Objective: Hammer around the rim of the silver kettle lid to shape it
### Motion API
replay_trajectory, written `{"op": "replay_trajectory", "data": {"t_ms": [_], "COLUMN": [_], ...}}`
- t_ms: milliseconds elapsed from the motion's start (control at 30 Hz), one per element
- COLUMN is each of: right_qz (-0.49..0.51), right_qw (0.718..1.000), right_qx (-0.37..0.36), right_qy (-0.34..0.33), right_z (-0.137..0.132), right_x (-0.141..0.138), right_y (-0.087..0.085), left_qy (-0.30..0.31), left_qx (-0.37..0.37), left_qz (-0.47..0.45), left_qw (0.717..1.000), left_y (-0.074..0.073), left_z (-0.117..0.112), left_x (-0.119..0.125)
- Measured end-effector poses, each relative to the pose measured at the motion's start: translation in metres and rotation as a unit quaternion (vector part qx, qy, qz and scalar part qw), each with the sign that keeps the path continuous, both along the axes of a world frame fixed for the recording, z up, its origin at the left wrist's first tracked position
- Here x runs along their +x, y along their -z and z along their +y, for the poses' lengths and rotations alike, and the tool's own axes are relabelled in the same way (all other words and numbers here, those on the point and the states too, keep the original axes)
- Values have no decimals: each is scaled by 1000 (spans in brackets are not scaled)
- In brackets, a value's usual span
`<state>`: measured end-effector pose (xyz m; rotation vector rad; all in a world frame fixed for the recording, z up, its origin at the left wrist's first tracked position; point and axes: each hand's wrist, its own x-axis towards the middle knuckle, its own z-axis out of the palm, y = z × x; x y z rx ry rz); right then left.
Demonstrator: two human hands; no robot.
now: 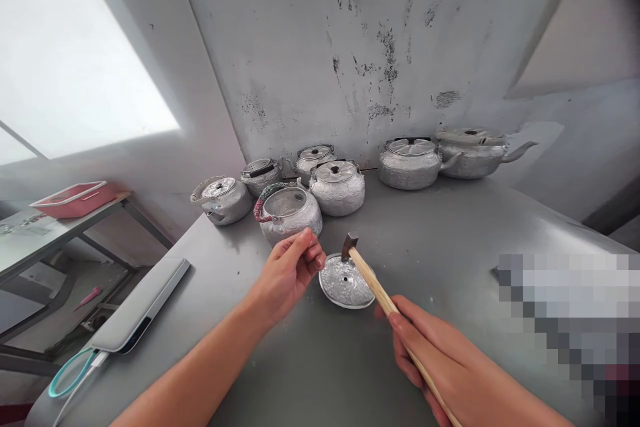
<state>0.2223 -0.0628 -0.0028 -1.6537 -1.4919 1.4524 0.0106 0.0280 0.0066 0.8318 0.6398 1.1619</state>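
My right hand (pixel 440 360) grips the wooden handle of a small hammer (pixel 367 273); its dark metal head hangs just above a round hammered-aluminium lid (pixel 345 283). The lid lies upside down on the grey metal table (pixel 450 233) and has a small hole in its middle. My left hand (pixel 293 270) hovers at the lid's left edge, fingertips pinched together; what they hold, if anything, is too small to see. Just behind that hand stands a lidless aluminium kettle (pixel 290 213) with a red-and-green wrapped handle.
Several more aluminium kettles (pixel 411 163) with lids line the back of the table against a stained wall. A flat grey device (pixel 140 303) with a teal cord lies at the table's left edge. A side table with a red tray (pixel 75 199) stands farther left.
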Motion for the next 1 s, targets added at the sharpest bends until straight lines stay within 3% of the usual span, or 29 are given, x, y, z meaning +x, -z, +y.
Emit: {"op": "replay_trajectory", "data": {"t_ms": [700,1000], "right_qz": [20,28], "right_qw": [1000,999], "right_qx": [13,17], "right_qy": [8,18], "right_z": [0,1], "right_x": [-1,0], "right_y": [5,6], "left_qy": [22,-8], "left_qx": [24,-12], "left_qz": [21,-20], "left_qw": [999,1000], "left_y": [1,-2], "left_z": [-1,-1], "left_x": [-2,2]}}
